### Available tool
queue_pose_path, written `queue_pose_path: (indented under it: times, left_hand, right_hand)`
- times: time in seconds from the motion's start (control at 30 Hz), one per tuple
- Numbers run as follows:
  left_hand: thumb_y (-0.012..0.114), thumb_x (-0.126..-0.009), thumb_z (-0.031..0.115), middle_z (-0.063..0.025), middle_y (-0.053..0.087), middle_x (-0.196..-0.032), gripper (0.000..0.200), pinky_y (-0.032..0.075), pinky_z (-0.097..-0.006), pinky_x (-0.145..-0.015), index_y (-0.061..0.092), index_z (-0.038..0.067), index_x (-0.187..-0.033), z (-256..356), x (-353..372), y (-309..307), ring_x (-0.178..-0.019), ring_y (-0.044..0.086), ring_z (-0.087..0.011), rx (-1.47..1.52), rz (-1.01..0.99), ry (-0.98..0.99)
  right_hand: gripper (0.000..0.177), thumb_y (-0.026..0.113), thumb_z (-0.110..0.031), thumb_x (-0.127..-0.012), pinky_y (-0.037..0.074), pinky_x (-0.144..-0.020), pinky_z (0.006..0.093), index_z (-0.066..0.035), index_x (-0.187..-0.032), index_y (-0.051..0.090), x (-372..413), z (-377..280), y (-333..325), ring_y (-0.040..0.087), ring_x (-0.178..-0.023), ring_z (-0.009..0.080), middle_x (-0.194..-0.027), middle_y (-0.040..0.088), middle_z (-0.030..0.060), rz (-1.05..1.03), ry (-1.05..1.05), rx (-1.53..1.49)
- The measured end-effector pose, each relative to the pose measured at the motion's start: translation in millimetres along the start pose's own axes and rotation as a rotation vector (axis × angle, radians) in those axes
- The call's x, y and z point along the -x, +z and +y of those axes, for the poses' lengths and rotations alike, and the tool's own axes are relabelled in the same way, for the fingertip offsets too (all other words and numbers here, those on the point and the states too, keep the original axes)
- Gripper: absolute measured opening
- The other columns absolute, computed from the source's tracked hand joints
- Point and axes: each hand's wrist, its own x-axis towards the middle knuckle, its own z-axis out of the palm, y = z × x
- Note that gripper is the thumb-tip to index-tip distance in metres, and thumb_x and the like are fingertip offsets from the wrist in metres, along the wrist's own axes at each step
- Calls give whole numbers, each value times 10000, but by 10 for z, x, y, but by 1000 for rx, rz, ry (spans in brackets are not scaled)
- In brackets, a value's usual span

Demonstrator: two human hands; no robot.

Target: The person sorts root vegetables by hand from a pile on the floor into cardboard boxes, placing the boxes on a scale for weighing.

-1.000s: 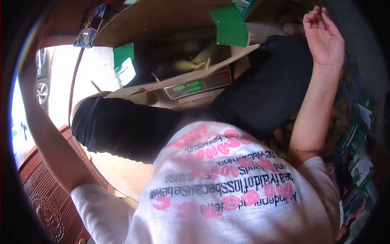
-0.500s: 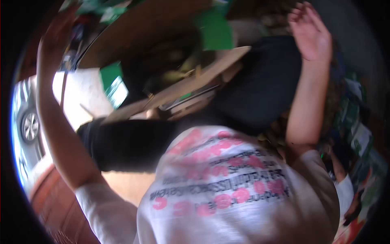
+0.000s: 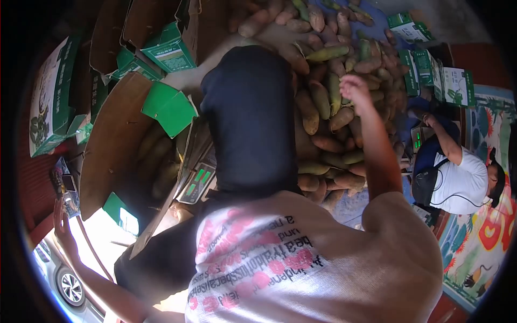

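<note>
My right hand (image 3: 357, 92) is over a large pile of reddish and yellow-green tubers (image 3: 309, 110), its fingers loosely bent and apart, with nothing visible in it. At the far left, my left hand (image 3: 62, 222) is beside a small dark and blue patterned object (image 3: 69, 189); its fingers are too unclear to read. An open cardboard box (image 3: 105, 145) with green flaps stands left of my dark-clothed leg, with more tubers in its shadowed inside. Between the box and my leg is a scale (image 3: 198, 183) with a lit green display.
Green and white cartons (image 3: 169, 51) stand at upper left, others (image 3: 428, 70) at upper right. A person in a white top (image 3: 463, 177) sits at right near another scale (image 3: 418, 140). A car (image 3: 72, 288) shows at lower left.
The view has swung to the right, showing more of the pile. My right hand has come down from its raised position to over the tubers. My left hand is lower in view.
</note>
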Motion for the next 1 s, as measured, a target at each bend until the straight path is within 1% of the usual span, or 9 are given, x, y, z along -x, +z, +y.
queue_pose_path:
  times: [0.13,0.23,0.37,0.5,0.63,0.73,0.83,0.93,1.0]
  left_hand:
    - [424,-946,311,-148,450,-1332,425,289,-397,-1052,464,70,-1295,181,199,-83,-1259,399,-286,0,-72,-180]
    - [439,-941,335,-125,447,-1339,444,306,-401,-1040,456,90,-1310,336,381,-147,-1247,413,-271,1,-95,-302]
    - [455,-937,330,-122,445,-1342,448,318,-407,-1033,452,91,-1315,409,664,-197,-1236,423,-261,34,-75,-392]
    - [453,-940,308,-128,445,-1342,443,313,-398,-1041,455,55,-1304,450,805,-205,-1245,414,-257,60,-76,-393]
    - [453,-941,291,-133,445,-1340,435,299,-387,-1057,459,41,-1296,481,805,-253,-1253,405,-251,65,-77,-398]
    - [451,-942,279,-130,445,-1342,429,297,-385,-1059,458,41,-1298,540,763,-318,-1255,403,-244,29,-65,-399]
    - [452,-942,268,-127,443,-1345,424,295,-385,-1057,455,42,-1300,547,626,-285,-1258,401,-241,39,-39,-356]
    - [460,-938,254,-108,441,-1352,415,281,-390,-1062,457,58,-1304,584,445,-287,-1266,393,-238,50,-34,-324]
    - [459,-938,255,-95,450,-1346,409,272,-396,-1065,460,76,-1306,630,275,-232,-1271,387,-240,36,-6,-223]
  right_hand:
    - [403,616,-63,-775,497,-755,314,-53,-1163,509,-310,860,273,584,-939,206,-1068,587,95,36,209,125]
    - [544,649,-97,-750,448,-874,342,-53,-1245,428,-593,1367,376,525,-1101,282,-1198,533,150,80,69,672]
    - [745,704,-225,-711,397,-955,359,-66,-1320,306,-851,1607,431,437,-1201,342,-1284,462,191,-17,118,945]
    - [824,722,-353,-694,378,-983,401,-82,-1331,275,-814,1710,524,406,-1213,357,-1314,415,181,49,144,987]
    - [836,735,-380,-683,379,-974,436,-116,-1319,262,-617,1557,676,388,-1219,348,-1328,392,142,143,243,949]
    - [780,744,-361,-675,377,-972,435,-118,-1264,294,-472,1449,725,382,-1227,325,-1317,405,128,167,206,970]
    - [690,749,-327,-676,403,-925,438,-122,-1199,349,-371,1578,738,450,-1161,337,-1237,483,132,309,-5,949]
    - [631,762,-306,-670,423,-878,436,-113,-1163,419,-426,1561,575,520,-1084,338,-1168,542,142,248,-73,732]
    - [708,764,-328,-671,392,-934,400,-59,-1223,411,-384,1233,456,464,-1152,341,-1233,491,177,193,-19,533]
